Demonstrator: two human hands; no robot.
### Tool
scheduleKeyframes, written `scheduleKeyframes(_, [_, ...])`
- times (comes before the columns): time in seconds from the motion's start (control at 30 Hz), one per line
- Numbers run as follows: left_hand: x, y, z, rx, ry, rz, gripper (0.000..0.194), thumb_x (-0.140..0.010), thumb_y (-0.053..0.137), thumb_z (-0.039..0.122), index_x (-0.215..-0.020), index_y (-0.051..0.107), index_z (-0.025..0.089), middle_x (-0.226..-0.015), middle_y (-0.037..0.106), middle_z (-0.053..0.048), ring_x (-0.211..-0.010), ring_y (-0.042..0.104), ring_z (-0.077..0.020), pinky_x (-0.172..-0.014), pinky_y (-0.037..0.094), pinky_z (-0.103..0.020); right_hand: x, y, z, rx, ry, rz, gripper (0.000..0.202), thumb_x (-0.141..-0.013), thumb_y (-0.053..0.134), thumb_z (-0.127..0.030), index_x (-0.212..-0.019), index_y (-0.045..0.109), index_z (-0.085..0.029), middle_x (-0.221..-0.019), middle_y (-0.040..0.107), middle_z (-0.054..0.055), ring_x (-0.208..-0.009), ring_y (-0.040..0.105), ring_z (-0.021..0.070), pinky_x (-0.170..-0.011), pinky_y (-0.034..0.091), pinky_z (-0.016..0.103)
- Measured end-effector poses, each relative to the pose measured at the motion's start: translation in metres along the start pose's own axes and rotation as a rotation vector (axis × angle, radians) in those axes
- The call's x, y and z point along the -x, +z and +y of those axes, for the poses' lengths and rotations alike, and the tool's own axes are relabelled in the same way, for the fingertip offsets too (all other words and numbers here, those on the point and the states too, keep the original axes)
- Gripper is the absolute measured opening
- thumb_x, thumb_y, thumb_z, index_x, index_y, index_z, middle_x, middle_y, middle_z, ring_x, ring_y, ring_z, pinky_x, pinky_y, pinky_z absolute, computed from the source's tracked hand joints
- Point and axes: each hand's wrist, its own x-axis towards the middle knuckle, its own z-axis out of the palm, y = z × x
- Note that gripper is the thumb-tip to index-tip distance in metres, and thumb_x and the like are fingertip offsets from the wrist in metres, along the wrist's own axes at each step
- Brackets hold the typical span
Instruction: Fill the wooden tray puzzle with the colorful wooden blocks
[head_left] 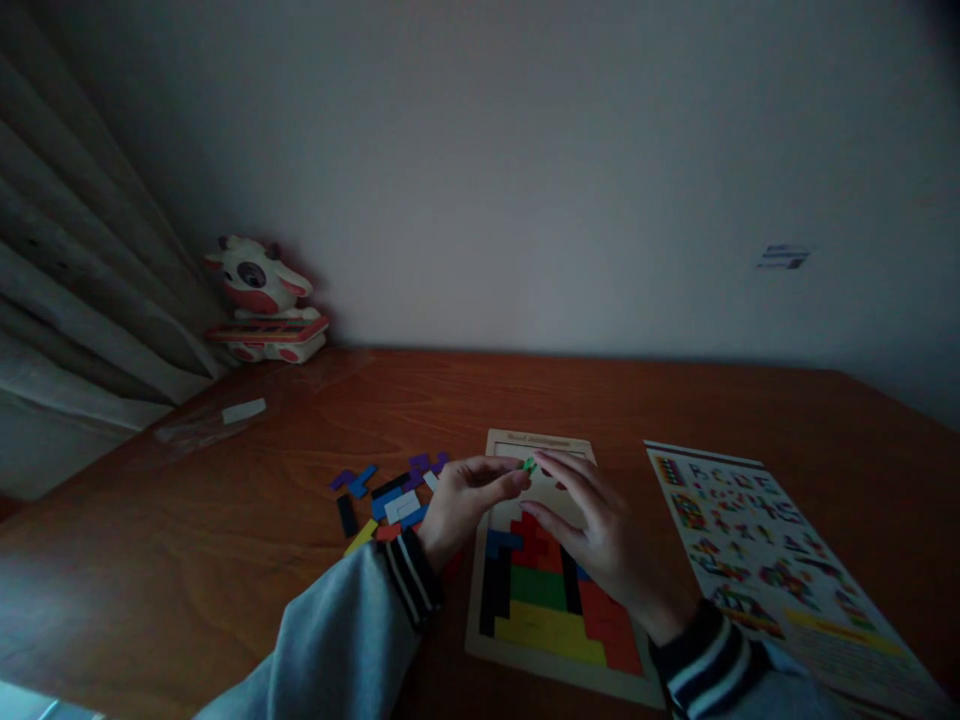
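Over the upper part of a wooden puzzle board [540,437], my left hand [469,500] pinches a small green puzzle piece [529,466] between thumb and fingers. My right hand [600,525] is just beside it, thumb and fingers apart, one fingertip close to the green piece; whether it touches cannot be made out. The lower part of the board is filled with fitted pieces, among them a yellow piece [547,630], a green piece [538,588] and red pieces [611,615]. Its upper part shows bare wood, partly hidden by my hands.
Loose puzzle pieces [386,500] in several colours lie left of the board. A printed pattern sheet [780,560] lies to the right. A cow-shaped toy [266,300] stands at the back left by a curtain [82,250], with clear plastic [202,430] in front.
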Motion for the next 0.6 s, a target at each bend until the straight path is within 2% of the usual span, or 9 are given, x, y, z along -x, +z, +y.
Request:
scheduleKeyframes(0.17, [0.0036,0.0033,-0.0068,0.043,-0.074,-0.079,0.040,-0.067,0.085,0.039,-0.097,0.075,0.014,-0.093,0.075,-0.009,-0.084,0.069,-0.0191,-0.081,0.053,-0.030,0.0126,0.0002,0.0035,0.011,0.014,0.017,0.053,-0.089,0.064,-0.027,-0.138,0.046,-0.031,-0.121,0.062,0.008,-0.112,0.061,0.0251,-0.093,0.056,0.046])
scheduleKeyframes(0.37, [0.0084,0.0043,-0.0108,-0.017,-0.077,-0.192,0.037,-0.074,0.081,0.038,-0.102,0.074,0.014,-0.096,0.074,-0.009,-0.088,0.068,-0.0205,-0.084,0.052,-0.031,0.0105,-0.0060,-0.0035,0.000,-0.042,-0.006,0.043,-0.089,0.065,-0.022,-0.130,0.054,-0.030,-0.113,0.065,0.006,-0.106,0.063,0.0220,-0.088,0.058,0.041])
scheduleKeyframes(0.5, [0.0082,0.0012,-0.0110,-0.003,-0.132,-0.206,0.041,-0.072,0.082,0.037,-0.103,0.073,0.014,-0.094,0.074,-0.009,-0.085,0.068,-0.0197,-0.083,0.053,-0.031,0.0106,-0.0053,-0.0035,-0.021,-0.070,-0.019,0.049,-0.089,0.065,-0.022,-0.135,0.052,-0.032,-0.112,0.065,0.006,-0.104,0.064,0.0209,-0.087,0.059,0.039])
scheduleKeyframes(0.6, [0.0075,0.0003,-0.0105,0.017,-0.135,-0.191,0.041,-0.070,0.084,0.036,-0.102,0.072,0.014,-0.095,0.073,-0.009,-0.086,0.068,-0.0192,-0.083,0.052,-0.030,0.0129,-0.0014,-0.0033,-0.066,0.003,0.042,0.054,-0.088,0.066,-0.025,-0.139,0.048,-0.032,-0.115,0.064,0.007,-0.105,0.064,0.0216,-0.088,0.059,0.040])
